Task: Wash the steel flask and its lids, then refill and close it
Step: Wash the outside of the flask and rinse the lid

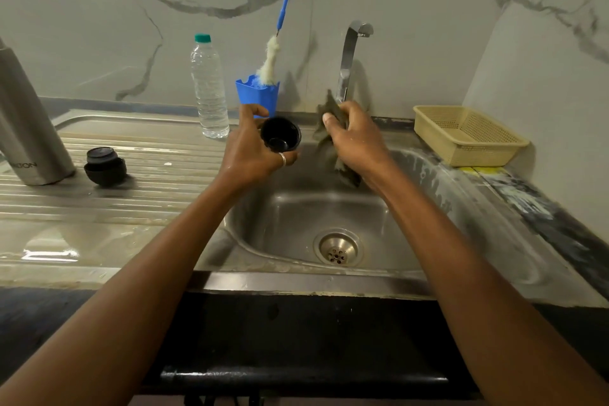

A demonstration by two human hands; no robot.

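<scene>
Steel flask (pixel 29 122) stands upright on the ribbed drainboard (pixel 131 208) at far left, base down and long axis vertical. Its top runs off the frame, so I cannot tell whether the mouth is open. Just beside it sits a black stopper lid (pixel 105 165), apart from both hands.

The step in hand looks like scrubbing the black cup lid (pixel 280 135). The left hand (pixel 250 148) grips it round the wall above the sink basin (pixel 296 208), the open mouth tipped up toward the person and its short axis slanting back toward the wall. The right hand (pixel 356 135) is clenched on a dark, limp scouring pad (pixel 329 109), possibly a cloth, held close to the lid below the tap (pixel 349 59).

To do this well, push the pad right into the cup, twist it against the floor and inner thread, and keep the lid over the basin so drips fall there. The firm left grip should stay low on the wall, leaving the rim free.
</scene>
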